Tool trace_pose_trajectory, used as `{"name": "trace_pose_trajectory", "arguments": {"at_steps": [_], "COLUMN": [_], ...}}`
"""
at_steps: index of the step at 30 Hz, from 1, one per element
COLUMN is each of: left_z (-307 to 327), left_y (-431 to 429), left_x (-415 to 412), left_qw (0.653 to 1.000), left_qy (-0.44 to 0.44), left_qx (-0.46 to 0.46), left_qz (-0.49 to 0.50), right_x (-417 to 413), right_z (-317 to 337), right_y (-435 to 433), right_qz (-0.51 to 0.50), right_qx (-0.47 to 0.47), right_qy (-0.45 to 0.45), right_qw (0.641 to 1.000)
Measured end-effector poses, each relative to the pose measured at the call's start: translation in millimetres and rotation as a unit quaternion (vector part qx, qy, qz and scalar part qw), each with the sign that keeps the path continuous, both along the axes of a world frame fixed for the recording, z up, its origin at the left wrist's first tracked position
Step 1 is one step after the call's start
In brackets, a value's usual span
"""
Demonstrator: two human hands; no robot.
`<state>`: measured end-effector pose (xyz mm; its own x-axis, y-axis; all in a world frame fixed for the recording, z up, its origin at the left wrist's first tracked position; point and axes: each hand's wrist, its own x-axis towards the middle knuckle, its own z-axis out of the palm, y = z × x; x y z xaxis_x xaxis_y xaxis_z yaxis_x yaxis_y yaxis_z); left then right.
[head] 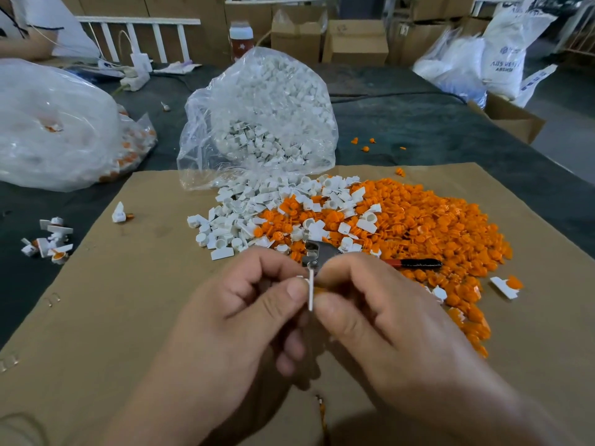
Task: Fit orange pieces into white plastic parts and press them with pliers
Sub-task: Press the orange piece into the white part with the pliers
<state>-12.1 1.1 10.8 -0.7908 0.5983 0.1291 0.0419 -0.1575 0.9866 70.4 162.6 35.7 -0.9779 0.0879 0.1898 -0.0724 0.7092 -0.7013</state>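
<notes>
Left hand (244, 310) and right hand (380, 317) meet above the near middle of the brown cardboard sheet (128, 317), each pinching the same small white plastic part (310, 291) between thumb and forefinger, the left from one side and the right from the other, with the remaining fingers curled under. A sliver of orange shows at the right fingertips, too hidden to tell whether it is seated in the part. Just beyond the knuckles the metal-headed pliers with red and black handles (415, 263) lie on the near edge of the heap of small orange plastic pieces (418, 226), which covers the right half of the sheet. Touching that heap on its left, a spread of loose white plastic parts (225, 220) spills from the mouth of a clear plastic bag of white parts (264, 117) standing at the far edge of the sheet. One white part with an orange piece (119, 214) lies alone near the left edge, and another (505, 286) near the right edge. Off the sheet, on the dark table covering (418, 123), a small cluster of white-and-orange parts (48, 239) sits to the left, beside a second, larger clear bag (54, 123).
</notes>
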Motion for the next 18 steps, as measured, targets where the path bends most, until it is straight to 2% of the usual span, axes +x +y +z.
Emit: {"name": "trace_pose_trajectory", "arguments": {"at_steps": [1, 2, 4, 6, 8, 9, 10, 12, 14, 18], "left_z": [1.2, 2.1, 3.7, 2.9, 2.9, 2.7, 2.7, 3.8, 4.9, 3.2], "left_y": [0.1, 0.6, 1.9, 1.0, -0.3, 0.0, 0.6, 1.7, 3.3, 6.9], "left_x": [-1.5, -2.0, -1.5, -0.8, -0.5, -0.4, -0.3, -0.2, -0.4, -1.0], "left_qw": [0.999, 0.996, 0.992, 0.996, 0.999, 0.999, 0.999, 0.998, 0.994, 0.992], "left_qy": [-0.051, -0.086, -0.111, -0.070, -0.008, 0.004, -0.004, -0.057, -0.100, -0.124], "left_qx": [0.012, 0.017, 0.026, 0.022, 0.006, -0.003, -0.004, 0.003, 0.009, 0.013], "left_qz": [-0.015, -0.028, -0.046, -0.049, -0.042, -0.038, -0.035, -0.032, -0.036, -0.029], "right_x": [0.2, -0.1, 0.6, 1.9, 1.5, 2.5, 3.0, 1.4, 0.0, -1.8], "right_z": [-0.5, -1.6, -2.5, -1.1, 0.2, 0.3, 0.6, -1.1, -0.1, 2.6], "right_y": [2.0, 3.7, 3.7, -0.6, -2.9, -2.5, -2.3, -0.7, 1.1, 3.1], "right_qz": [0.019, 0.034, 0.038, 0.022, 0.017, 0.020, 0.030, 0.044, 0.039, 0.028], "right_qx": [0.091, 0.122, 0.128, 0.049, -0.139, -0.176, -0.156, 0.002, 0.113, 0.143], "right_qy": [0.040, 0.060, 0.081, 0.065, -0.006, -0.045, -0.047, 0.029, 0.073, 0.065], "right_qw": [0.995, 0.990, 0.988, 0.996, 0.990, 0.983, 0.986, 0.999, 0.990, 0.987]}}
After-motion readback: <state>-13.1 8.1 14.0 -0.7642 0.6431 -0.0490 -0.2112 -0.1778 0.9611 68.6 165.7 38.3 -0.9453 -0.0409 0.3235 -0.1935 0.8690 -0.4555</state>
